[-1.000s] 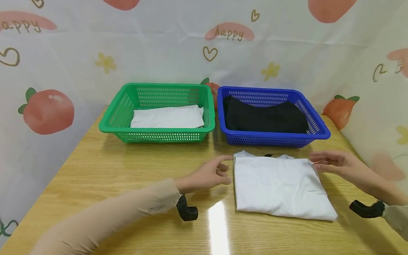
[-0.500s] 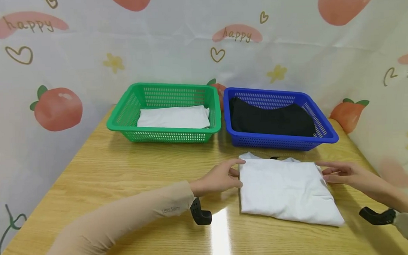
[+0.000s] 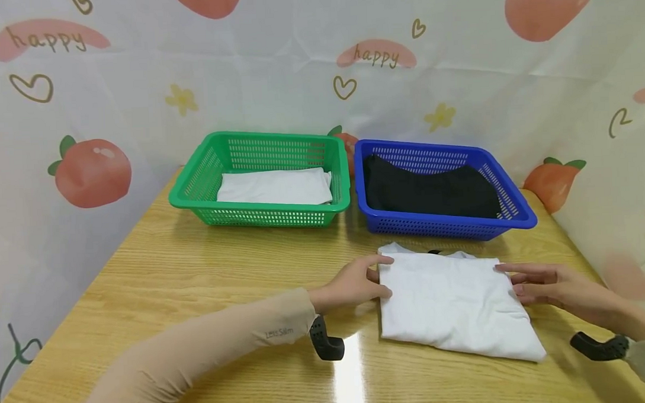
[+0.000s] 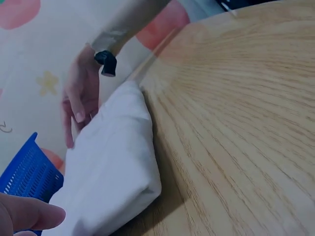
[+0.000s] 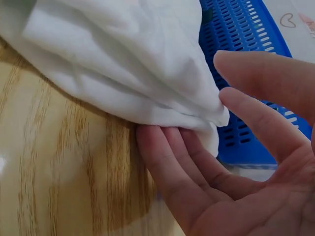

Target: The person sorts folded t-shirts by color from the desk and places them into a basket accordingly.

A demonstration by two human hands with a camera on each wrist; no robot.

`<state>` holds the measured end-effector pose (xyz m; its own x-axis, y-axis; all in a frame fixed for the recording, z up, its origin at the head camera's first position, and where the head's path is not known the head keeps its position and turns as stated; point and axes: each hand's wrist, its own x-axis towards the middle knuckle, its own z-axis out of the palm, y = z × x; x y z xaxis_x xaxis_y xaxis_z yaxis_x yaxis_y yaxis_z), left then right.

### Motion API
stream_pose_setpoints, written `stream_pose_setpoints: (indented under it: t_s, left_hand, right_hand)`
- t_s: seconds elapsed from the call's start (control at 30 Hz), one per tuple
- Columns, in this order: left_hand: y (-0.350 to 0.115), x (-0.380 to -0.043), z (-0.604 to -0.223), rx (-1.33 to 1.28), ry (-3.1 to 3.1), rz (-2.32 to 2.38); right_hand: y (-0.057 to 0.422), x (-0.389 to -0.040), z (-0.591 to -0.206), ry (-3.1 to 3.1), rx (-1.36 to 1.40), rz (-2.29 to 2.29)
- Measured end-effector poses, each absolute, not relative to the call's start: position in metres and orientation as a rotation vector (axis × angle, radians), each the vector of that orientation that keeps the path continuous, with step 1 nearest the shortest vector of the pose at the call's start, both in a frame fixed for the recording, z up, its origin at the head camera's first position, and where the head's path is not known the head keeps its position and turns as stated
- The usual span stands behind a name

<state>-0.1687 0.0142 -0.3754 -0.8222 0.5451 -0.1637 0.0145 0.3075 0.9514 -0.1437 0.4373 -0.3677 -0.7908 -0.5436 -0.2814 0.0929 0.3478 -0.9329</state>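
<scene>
A folded white T-shirt [image 3: 454,306] lies on the table in front of the blue basket, a dark neck label peeking out at its far edge. My left hand [image 3: 352,280] is at its left side, thumb and index fingertips over the top layer. On the other side, my right hand [image 3: 560,289] reaches in with its index finger extended along the far right corner. The right wrist view has three fingertips [image 5: 162,152] tucked beneath the cloth's edge, while the other two digits stay above, spread apart. Only a fingertip [image 4: 44,214] of my left hand shows in the left wrist view.
A green basket [image 3: 259,215] with folded white cloth [image 3: 274,187] stands at the back left. Beside it, the blue basket [image 3: 430,220] holds folded black cloth [image 3: 434,191]. A printed curtain [image 3: 275,67] hangs behind the wooden table [image 3: 223,270].
Both hands have closed in on the shirt from either side, and their fingertips now overlap its edges. The shirt and baskets shift in view with the head, then hold nearly still.
</scene>
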Motion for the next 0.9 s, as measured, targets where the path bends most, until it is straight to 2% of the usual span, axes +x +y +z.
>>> stream_pose_setpoints:
  t_s: [0.2, 0.9]
  left_hand:
    - [0.02, -0.171, -0.378, 0.49, 2.13, 1.562]
    - [0.024, -0.176, -0.385, 0.532, 2.228, 1.497]
  right_hand:
    - [0.433, -0.141, -0.367, 2.188, -0.255, -1.358]
    - [0.423, -0.14, -0.371, 2.241, -0.256, -1.415]
